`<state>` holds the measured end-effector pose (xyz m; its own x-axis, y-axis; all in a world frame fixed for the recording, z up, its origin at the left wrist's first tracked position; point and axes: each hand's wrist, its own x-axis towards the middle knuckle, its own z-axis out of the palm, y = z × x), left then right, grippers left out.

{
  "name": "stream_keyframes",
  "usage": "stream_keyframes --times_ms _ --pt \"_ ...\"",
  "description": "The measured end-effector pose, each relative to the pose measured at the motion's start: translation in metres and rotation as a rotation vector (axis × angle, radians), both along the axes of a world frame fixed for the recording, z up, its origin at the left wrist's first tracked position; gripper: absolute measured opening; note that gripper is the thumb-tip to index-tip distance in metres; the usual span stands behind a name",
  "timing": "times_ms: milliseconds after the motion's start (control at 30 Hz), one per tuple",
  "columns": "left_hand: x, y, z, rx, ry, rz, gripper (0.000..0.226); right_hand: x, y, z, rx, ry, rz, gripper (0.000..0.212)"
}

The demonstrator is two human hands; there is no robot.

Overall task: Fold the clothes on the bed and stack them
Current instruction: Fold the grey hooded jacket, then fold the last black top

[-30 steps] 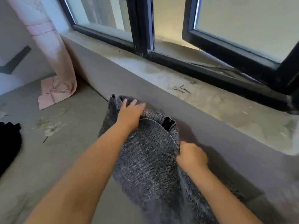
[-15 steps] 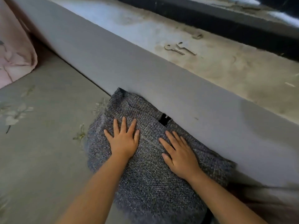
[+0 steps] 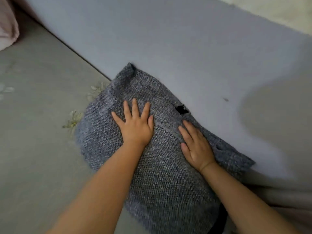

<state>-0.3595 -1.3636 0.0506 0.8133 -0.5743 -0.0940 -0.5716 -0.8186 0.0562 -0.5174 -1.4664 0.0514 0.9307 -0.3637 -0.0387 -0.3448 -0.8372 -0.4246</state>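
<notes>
Pink fabric (image 3: 7, 29) bunched at far upper left, against the grey wall panel (image 3: 185, 48), well apart from the work. Pale ledge (image 3: 278, 12) visible above the panel at upper right, blurred. A soft shadow falls on the panel at right. A dark strip (image 3: 219, 222) shows at the lower edge beside the right forearm; cannot tell what it is.

Grey knit sweater (image 3: 160, 174) lies on the bed (image 3: 33, 141), its far edge pushed up against the foot of the wall panel, one corner riding slightly up it. A small black patch (image 3: 182, 109) shows at the sweater's far edge, possibly a label or opening; unclear.

Left hand (image 3: 136, 125) flat on the sweater's upper middle, fingers (image 3: 135, 107) spread and straight, pressing the knit down, gripping nothing. Right hand (image 3: 196, 146) flat on the sweater nearer the panel, fingers straight and together, also released, palm down on the fabric.

Bed surface: grey-green sheet with faint pale flower prints (image 3: 72, 120), two of them just beside the sweater's left edge. Sheet meets the panel along a dark seam running diagonally from upper left.
</notes>
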Motion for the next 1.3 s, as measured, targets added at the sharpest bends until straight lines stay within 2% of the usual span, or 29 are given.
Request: stream_keyframes --times_ms 67,167,300,400,567,700,800,933,1100,1300 --pt "0.001 0.004 0.007 -0.006 0.033 -0.007 0.051 -0.002 0.001 0.003 -0.007 -0.005 0.039 0.066" --pt "0.005 0.013 0.030 -0.052 0.096 -0.048 0.050 -0.009 0.002 0.007 -0.068 0.004 0.041 0.053" --pt "-0.013 0.046 0.060 -0.041 0.004 -0.150 0.048 -0.012 0.006 0.027 -0.158 0.138 0.020 0.053" --pt "-0.040 0.079 0.072 -0.059 0.044 -0.075 0.046 -0.010 0.021 0.057 -0.253 0.164 0.013 0.053" --pt "-0.091 0.153 0.087 -0.140 0.086 0.107 0.044 -0.008 0.074 0.103 -0.302 0.001 0.139 0.050" --pt "-0.130 0.260 0.093 -0.120 0.097 0.359 0.044 -0.003 0.170 0.129 -0.281 -0.139 0.429 0.040" --pt "-0.167 0.365 0.102 -0.103 0.067 0.569 0.044 -0.004 0.276 0.146 -0.280 -0.123 0.635 0.044" --pt "-0.240 0.516 0.122 -0.044 -0.015 0.810 0.044 -0.037 0.434 0.158 -0.204 -0.200 0.850 0.048" --pt "-0.363 0.687 0.141 0.011 -0.051 1.032 0.045 -0.114 0.613 0.156 -0.177 -0.149 1.045 0.056" --pt "-0.448 0.826 0.148 0.027 -0.038 1.224 0.047 -0.165 0.751 0.153 -0.169 -0.166 1.152 0.055"
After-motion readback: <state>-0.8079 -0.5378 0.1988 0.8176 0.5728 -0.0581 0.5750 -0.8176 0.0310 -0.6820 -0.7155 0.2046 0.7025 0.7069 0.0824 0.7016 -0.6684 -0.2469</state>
